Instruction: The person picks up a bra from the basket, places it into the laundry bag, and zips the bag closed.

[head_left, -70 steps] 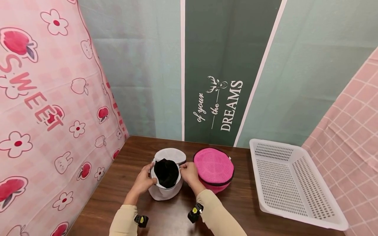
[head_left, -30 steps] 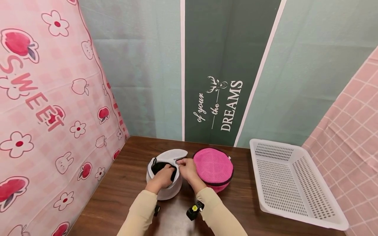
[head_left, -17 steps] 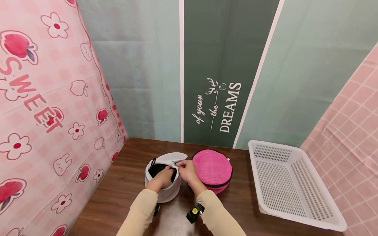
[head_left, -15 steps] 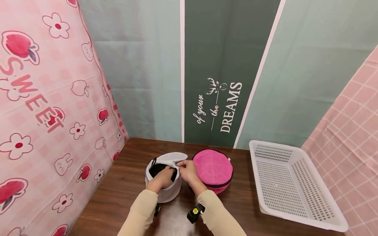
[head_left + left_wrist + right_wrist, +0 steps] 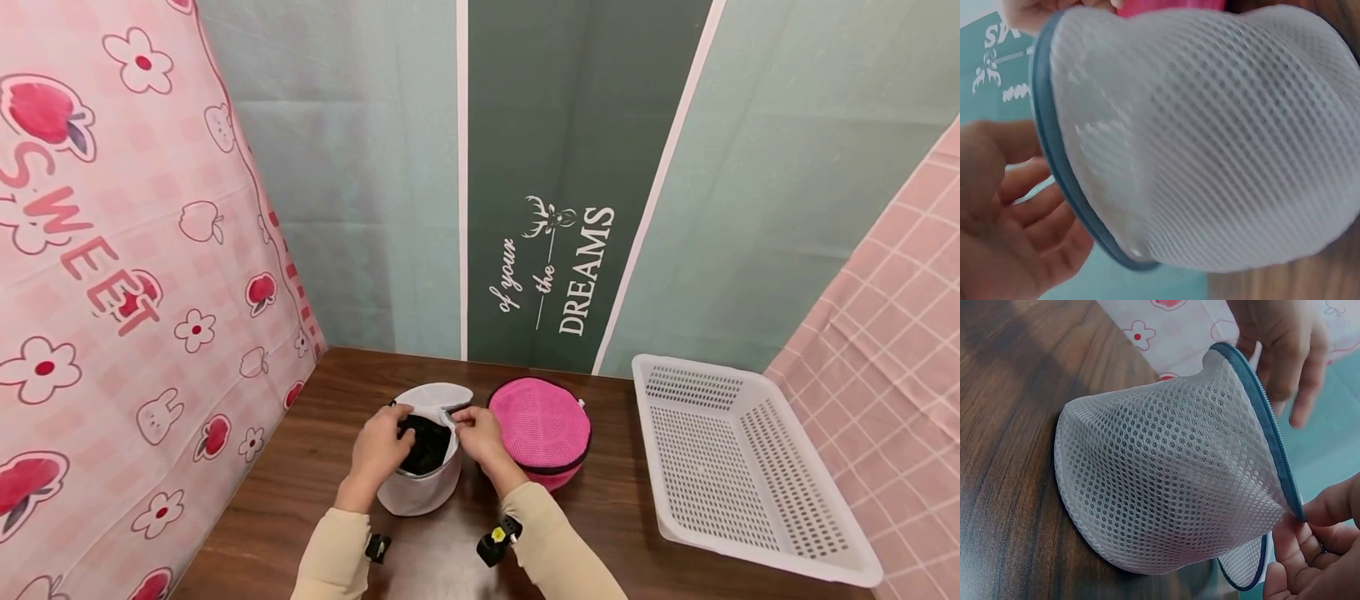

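A white mesh laundry bag (image 5: 420, 497) stands on the table with its round lid (image 5: 433, 394) folded back and black fabric (image 5: 431, 450) inside. Pinched between my right thumb and fingers is the bag's blue-grey zippered rim; that right hand (image 5: 480, 433) is at the rim's right side, and the right wrist view shows the right hand (image 5: 1329, 550) tugging the mesh to a point. My left hand (image 5: 379, 448) hovers at the left rim, its loosely bent fingers over the opening. In the left wrist view, the left hand (image 5: 1029, 231) lies beside the zippered edge, palm showing.
Just right of the white bag sits a round pink mesh laundry bag (image 5: 540, 423) with a dark zipper band, zipped up. Farther right stands a white perforated plastic basket (image 5: 720, 479). Printed cloths hang behind and at both sides of the wooden table (image 5: 277, 500).
My left hand went from the left rim down into the bag, pressing the black fabric, and has now come back up to the left rim. The right hand stays at the right rim throughout.
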Available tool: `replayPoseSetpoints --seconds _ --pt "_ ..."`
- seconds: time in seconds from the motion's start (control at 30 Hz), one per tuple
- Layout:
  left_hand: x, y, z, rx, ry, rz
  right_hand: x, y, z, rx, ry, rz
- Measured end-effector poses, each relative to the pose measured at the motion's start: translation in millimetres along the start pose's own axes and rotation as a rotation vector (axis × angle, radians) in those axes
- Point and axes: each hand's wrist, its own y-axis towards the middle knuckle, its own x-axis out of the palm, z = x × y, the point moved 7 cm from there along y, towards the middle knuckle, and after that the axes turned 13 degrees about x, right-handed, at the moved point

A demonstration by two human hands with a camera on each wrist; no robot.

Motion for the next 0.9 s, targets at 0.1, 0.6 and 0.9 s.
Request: replayPoseSetpoints --seconds 0.1,0.6,0.9 --pt "-9.5 -6.8 -16.9 -0.138 0.032 0.103 1 -1 0 -0.009 -0.004 -0.009" --pt "6.9 -26.7 -47.8 -0.274 -0.070 -0.082 3 2 4 -0.068 0.053 -0.073" --pt "14.0 -25.5 -43.2 -0.161 -0.111 -0.148 4 2 -4 -0.192 -0.115 0.019"
